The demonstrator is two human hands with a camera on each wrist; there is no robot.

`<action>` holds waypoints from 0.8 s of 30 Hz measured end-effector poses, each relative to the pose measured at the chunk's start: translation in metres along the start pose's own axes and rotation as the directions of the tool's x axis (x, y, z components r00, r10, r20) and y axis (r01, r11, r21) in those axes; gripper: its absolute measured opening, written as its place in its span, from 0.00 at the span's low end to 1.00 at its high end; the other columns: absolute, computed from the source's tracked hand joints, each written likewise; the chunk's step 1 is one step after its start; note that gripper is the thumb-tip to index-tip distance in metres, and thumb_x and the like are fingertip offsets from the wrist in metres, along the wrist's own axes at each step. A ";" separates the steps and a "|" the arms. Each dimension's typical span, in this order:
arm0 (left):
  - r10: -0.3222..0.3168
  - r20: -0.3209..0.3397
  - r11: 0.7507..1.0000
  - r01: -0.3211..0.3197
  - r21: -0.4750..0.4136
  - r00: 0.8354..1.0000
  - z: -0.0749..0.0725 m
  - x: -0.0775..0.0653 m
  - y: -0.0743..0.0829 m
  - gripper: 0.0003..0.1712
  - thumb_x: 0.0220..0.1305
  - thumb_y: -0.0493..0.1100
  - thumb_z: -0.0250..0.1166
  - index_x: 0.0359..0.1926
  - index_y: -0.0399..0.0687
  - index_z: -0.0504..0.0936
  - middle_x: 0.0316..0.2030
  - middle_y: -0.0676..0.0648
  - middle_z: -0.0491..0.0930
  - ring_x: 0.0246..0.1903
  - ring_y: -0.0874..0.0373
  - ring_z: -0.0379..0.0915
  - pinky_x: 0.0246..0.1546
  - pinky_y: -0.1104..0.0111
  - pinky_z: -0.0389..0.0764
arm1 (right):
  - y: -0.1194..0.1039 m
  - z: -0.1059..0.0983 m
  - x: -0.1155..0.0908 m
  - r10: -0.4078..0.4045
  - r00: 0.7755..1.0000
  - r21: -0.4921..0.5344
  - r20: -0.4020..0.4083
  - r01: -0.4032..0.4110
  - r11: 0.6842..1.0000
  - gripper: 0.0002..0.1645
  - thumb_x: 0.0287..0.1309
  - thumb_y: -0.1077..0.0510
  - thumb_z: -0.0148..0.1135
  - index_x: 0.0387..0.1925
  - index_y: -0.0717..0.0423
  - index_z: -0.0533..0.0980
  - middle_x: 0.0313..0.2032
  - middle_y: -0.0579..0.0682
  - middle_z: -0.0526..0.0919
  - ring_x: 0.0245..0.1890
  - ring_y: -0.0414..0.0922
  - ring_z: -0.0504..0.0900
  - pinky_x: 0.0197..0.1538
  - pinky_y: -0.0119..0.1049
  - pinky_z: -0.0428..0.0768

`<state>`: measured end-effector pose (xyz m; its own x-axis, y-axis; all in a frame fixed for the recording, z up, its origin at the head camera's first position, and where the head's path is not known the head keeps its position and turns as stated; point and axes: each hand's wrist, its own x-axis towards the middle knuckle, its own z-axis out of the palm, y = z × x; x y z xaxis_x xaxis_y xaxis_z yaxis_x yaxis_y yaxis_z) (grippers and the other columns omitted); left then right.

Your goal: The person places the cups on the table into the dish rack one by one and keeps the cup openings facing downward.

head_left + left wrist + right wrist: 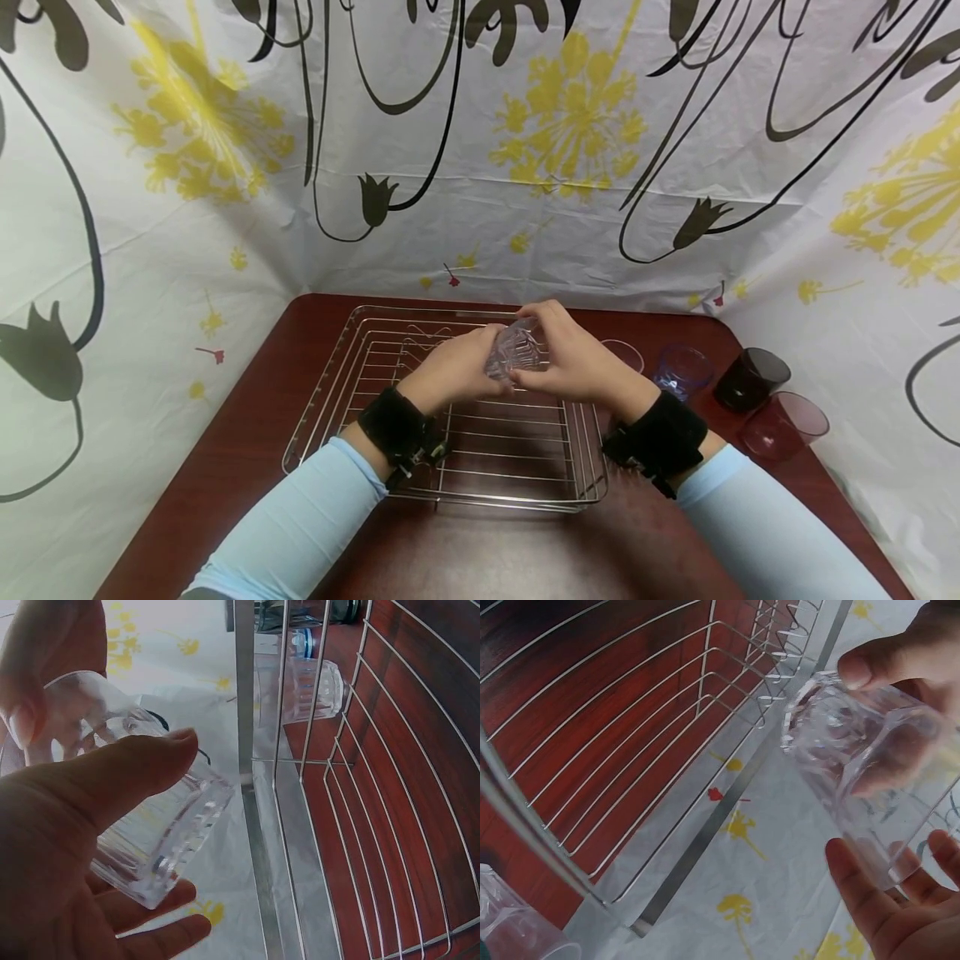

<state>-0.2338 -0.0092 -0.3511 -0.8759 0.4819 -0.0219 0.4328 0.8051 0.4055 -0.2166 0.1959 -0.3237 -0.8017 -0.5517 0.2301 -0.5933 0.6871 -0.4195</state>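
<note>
A clear faceted drinking glass (pixel 517 350) is held between both hands above the wire rack (pixel 510 500). My left hand (pixel 461 362) grips it from the left; in the left wrist view its thumb lies across the side of the glass (pixel 161 847), with fingers beneath. From the right, my right hand (pixel 573 354) holds the same glass, thumb low and fingers over the top in the head view. The glass is tilted, and its thick ridged base (pixel 806 712) shows in the right wrist view.
On the dark red table (pixel 202 492), right of the rack, stand a blue-tinted glass (pixel 684 371), a black glass (pixel 752 379) and a red-tinted glass (pixel 785 425). Another clear glass (pixel 628 353) is partly behind my right hand. Patterned white cloth (pixel 480 250) surrounds the table's back and sides.
</note>
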 end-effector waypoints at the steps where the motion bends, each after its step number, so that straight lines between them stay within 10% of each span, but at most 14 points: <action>1: 0.001 -0.003 1.000 -0.001 -0.013 1.000 -0.001 0.000 0.000 0.51 0.53 0.58 0.76 0.73 0.54 0.62 0.60 0.52 0.75 0.51 0.57 0.77 0.51 0.58 0.79 | 0.001 0.000 0.000 -0.011 1.000 0.004 -0.003 0.011 1.000 0.49 0.54 0.43 0.72 0.69 0.55 0.60 0.61 0.53 0.65 0.55 0.48 0.75 0.53 0.44 0.79; 24: -0.029 -0.030 1.000 0.029 0.011 0.999 -0.004 0.000 0.001 0.46 0.49 0.55 0.79 0.66 0.51 0.69 0.51 0.51 0.74 0.42 0.58 0.75 0.42 0.63 0.79 | 0.024 0.003 -0.009 -0.004 0.997 -0.052 0.081 0.008 0.999 0.51 0.57 0.42 0.68 0.75 0.51 0.56 0.64 0.55 0.68 0.60 0.52 0.72 0.55 0.51 0.76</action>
<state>-0.2346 -0.0099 -0.3475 -0.8939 0.4482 -0.0060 0.4098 0.8226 0.3942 -0.2235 0.2156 -0.3380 -0.7906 -0.5912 0.1594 -0.6029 0.7062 -0.3712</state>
